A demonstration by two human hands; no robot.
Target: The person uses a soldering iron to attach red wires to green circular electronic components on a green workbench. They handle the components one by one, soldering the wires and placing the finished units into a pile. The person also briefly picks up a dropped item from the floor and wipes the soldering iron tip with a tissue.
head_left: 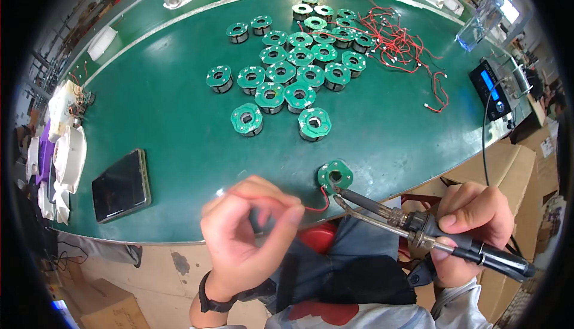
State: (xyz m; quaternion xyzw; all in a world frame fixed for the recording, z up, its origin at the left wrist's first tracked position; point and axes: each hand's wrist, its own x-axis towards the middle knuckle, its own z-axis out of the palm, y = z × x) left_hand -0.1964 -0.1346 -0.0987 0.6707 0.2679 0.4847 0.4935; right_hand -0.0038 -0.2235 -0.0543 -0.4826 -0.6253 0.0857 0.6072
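Note:
My left hand (248,233) pinches a red wire (311,209) between thumb and fingers, slightly blurred. The wire's other end runs to the edge of a single round green circuit board on a motor stator (338,170), which lies near the front edge of the green table. In my right hand (475,221) is a soldering iron (382,212) with a thin metal tube alongside its shaft. Its tip meets or nearly meets the lower rim of that board, close to the wire's end; exact contact is hard to tell.
Several more stators with green boards (300,95) stand grouped across the table (161,96). A tangle of red wires (391,33) lies behind right, near a soldering station (493,90) with a blue display. A phone (122,187) and white plastic housings (70,158) are at left.

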